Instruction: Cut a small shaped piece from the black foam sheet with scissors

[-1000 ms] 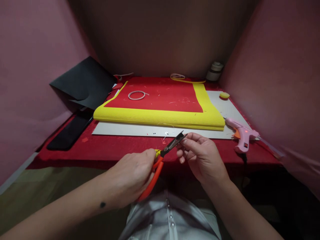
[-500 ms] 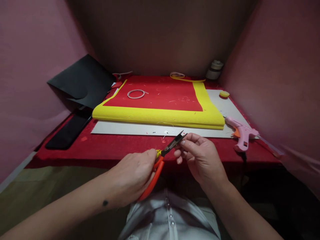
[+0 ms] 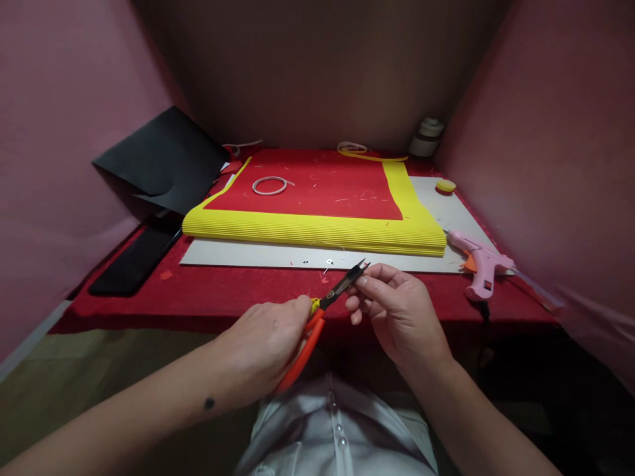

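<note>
My left hand (image 3: 270,347) is wrapped round the orange handles of a pair of scissors (image 3: 337,291). Their dark blades point up and to the right, slightly parted at the tips. Between the blades sits a small black piece (image 3: 354,273), which looks like paper. My right hand (image 3: 397,304) pinches this piece with thumb and forefinger, close beside the blades. The fingers hide part of it. Both hands are above the front edge of the red-covered table (image 3: 198,301).
Beyond the hands, yellow corrugated sheet (image 3: 317,231) and red sheet (image 3: 307,188) lie on a pale board (image 3: 238,254). A pink glue gun (image 3: 481,264) lies right; a phone (image 3: 136,258) and black folded sheet (image 3: 163,158) are left. A white ring-shaped coil (image 3: 269,186) rests on the red sheet.
The scissors' blades have drawn closer together on the small black piece, and the orange handle has lifted slightly. My right hand has barely moved.
</note>
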The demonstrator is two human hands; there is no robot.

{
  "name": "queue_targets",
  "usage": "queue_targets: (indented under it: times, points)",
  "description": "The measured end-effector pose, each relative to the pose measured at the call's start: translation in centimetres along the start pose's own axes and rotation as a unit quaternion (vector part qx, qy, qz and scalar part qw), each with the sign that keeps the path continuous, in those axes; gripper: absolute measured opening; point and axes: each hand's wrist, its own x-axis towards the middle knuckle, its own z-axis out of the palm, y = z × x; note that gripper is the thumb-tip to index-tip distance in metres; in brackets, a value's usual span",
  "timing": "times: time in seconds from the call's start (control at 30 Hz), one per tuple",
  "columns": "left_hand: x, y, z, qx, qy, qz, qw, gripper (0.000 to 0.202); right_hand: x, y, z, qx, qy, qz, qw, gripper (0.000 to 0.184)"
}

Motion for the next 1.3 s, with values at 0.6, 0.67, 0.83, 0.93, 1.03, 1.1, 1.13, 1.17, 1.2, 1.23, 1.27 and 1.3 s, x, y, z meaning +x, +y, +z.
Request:
queue_targets:
  times: [0.6, 0.67, 0.83, 0.93, 1.03, 1.1, 1.13, 1.17, 1.2, 1.23, 1.27, 1.3]
  points:
    - [0.0, -0.1, 0.4, 0.009, -0.003, -0.025, 1.0, 0.018, 0.2, -0.3, -1.0, -0.062, -0.031, -0.017, 0.997, 0.016]
    - [-0.1, -0.1, 0.1, 0.015, -0.004, -0.014, 1.0, 0.016, 0.2, -0.3, -1.2, -0.07, -0.037, -0.015, 0.997, 0.015]
    - [-0.4, -0.8, 0.5, 0.043, 0.042, 0.002, 0.998, 0.01, 0.2, -0.5, -1.1, -0.053, -0.024, -0.008, 0.998, 0.016]
    - [-0.6, -0.8, 0.2, 0.05, 0.032, -0.007, 0.998, 0.008, 0.3, -0.7, -1.0, -0.036, -0.014, -0.009, 0.999, 0.015]
    - [-0.6, -0.4, -0.3, 0.041, -0.004, -0.011, 0.999, 0.01, 0.4, -0.8, -1.0, -0.02, -0.007, -0.011, 1.0, 0.014]
    - [-0.6, -0.2, -0.4, 0.033, -0.007, -0.015, 0.999, 0.009, 0.4, -0.7, -0.9, -0.015, -0.007, -0.011, 1.0, 0.013]
    - [-0.6, -0.1, -0.4, 0.03, -0.004, -0.014, 0.999, 0.009, 0.3, -0.7, -0.8, -0.014, -0.007, -0.01, 1.0, 0.013]
    - [-0.6, -0.1, -0.3, 0.027, 0.002, -0.013, 1.0, 0.008, 0.3, -0.6, -0.8, -0.013, -0.007, -0.011, 1.0, 0.013]
    - [-0.6, -0.1, -0.1, 0.024, 0.009, -0.011, 1.0, 0.008, 0.2, -0.5, -0.7, -0.012, -0.007, -0.011, 1.0, 0.013]
    - [-0.6, -0.1, 0.0, 0.019, 0.016, -0.006, 1.0, 0.009, 0.2, -0.5, -0.6, -0.012, -0.006, -0.012, 1.0, 0.013]
    - [-0.5, 0.0, 0.0, 0.015, 0.018, 0.0, 1.0, 0.01, 0.1, -0.4, -0.5, -0.011, -0.007, -0.014, 1.0, 0.012]
    - [-0.5, 0.0, 0.1, 0.011, 0.019, 0.005, 1.0, 0.011, 0.1, -0.3, -0.5, -0.011, -0.008, -0.015, 1.0, 0.012]
